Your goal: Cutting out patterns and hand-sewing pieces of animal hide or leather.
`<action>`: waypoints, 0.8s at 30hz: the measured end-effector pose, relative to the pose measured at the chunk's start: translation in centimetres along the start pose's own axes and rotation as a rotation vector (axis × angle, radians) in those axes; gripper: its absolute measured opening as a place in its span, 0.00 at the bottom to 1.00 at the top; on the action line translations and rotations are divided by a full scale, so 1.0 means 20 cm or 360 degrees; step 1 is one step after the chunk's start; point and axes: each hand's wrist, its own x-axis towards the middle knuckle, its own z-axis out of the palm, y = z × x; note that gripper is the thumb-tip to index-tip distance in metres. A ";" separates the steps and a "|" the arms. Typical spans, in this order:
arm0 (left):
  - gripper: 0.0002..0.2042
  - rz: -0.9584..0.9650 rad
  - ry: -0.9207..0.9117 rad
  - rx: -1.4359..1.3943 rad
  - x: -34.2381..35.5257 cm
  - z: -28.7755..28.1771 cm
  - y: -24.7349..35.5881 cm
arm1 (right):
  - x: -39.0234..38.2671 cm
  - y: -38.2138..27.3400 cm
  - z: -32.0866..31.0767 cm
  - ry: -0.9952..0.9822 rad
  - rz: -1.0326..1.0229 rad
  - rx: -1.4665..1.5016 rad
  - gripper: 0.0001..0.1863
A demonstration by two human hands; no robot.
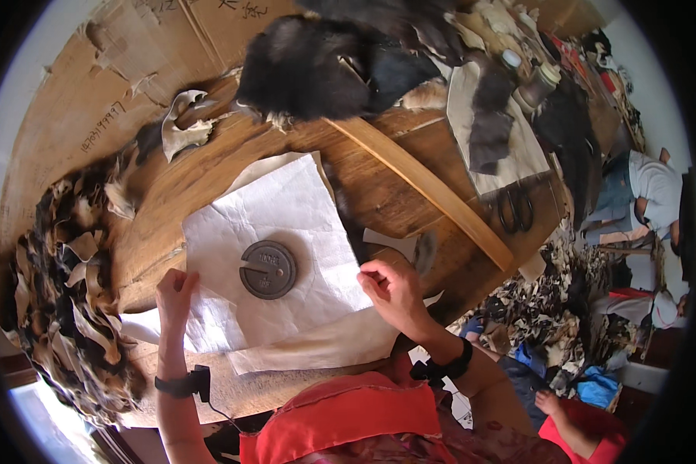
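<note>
A creased white sheet (pixel 240 220) lies on the wooden table in front of me, over a paler cream piece (pixel 317 348) that shows along its near edge. On the sheet rests a round, dark metal slotted weight (pixel 268 270), its slot pointing left. My left hand (pixel 176 300) has its fingers closed at the sheet's left edge, with a corner of it beside the wrist. At the right edge my right hand (pixel 394 292) pinches the sheet between thumb and fingers. Neither hand touches the weight.
A wooden strip (pixel 425 193) crosses the table, near black-handled scissors (pixel 516 210). Dark fur pelts (pixel 305 69) lie at the back, and fur scraps (pixel 77 286) pile up on the left. Jars (pixel 540 83) stand far right. A person in red (pixel 588 429) is at lower right.
</note>
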 end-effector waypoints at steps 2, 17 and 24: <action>0.10 0.0000 -0.0056 -0.0063 0.02 -0.01 -0.04 | -0.01 -0.02 0.02 -0.0113 0.0131 -0.0021 0.08; 0.10 -0.0076 0.0076 -0.0277 -0.04 0.02 -0.03 | 0.01 -0.04 0.07 -0.0051 0.0353 -0.0134 0.14; 0.10 -0.0136 0.0098 -0.0325 -0.05 0.02 -0.04 | 0.00 -0.03 0.10 0.0034 0.0466 0.0069 0.14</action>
